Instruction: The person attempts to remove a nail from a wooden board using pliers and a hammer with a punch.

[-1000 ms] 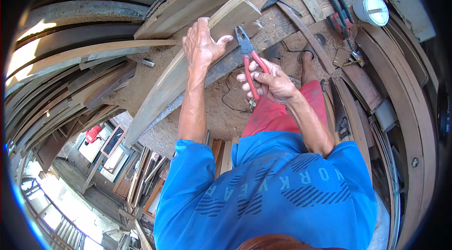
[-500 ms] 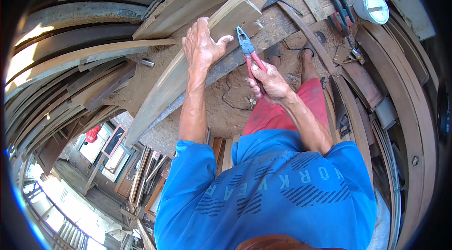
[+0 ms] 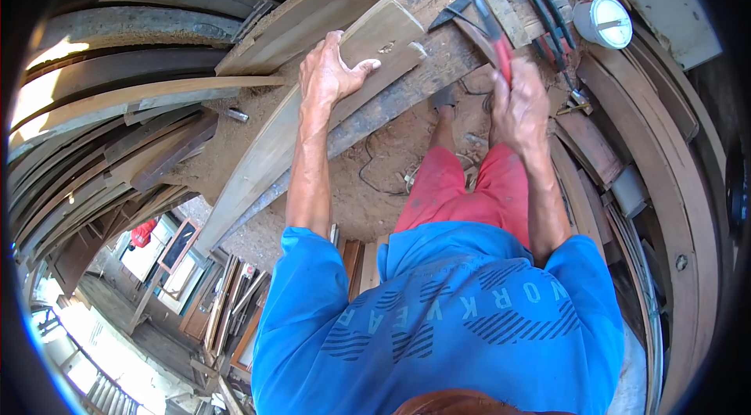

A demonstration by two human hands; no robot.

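Note:
My left hand (image 3: pixel 327 75) grips the far edge of a long wooden board (image 3: pixel 382 33), with the thumb spread over its face. A dark knot-like mark shows near the board's end. My right hand (image 3: pixel 520 106), blurred by motion, is closed around red-handled pliers (image 3: pixel 501 51). Their jaws point up and away from me, to the right of the board's end and apart from it. Just left of the pliers' jaws, a hammer (image 3: pixel 450 12) with a dark head lies on the worn wooden bench (image 3: pixel 442 59).
A white lidded bucket (image 3: pixel 610 22) stands at the upper right, beside a long-handled black and red tool (image 3: pixel 540 4). Stacked planks (image 3: pixel 129 63) fill the left side, and long curved timbers (image 3: pixel 680 172) line the right. A cable (image 3: pixel 368 168) lies on the dusty floor.
My right hand has swung the pliers right and away from the board's face, towards the hammer. My left hand stays on the board. The view has shifted slightly.

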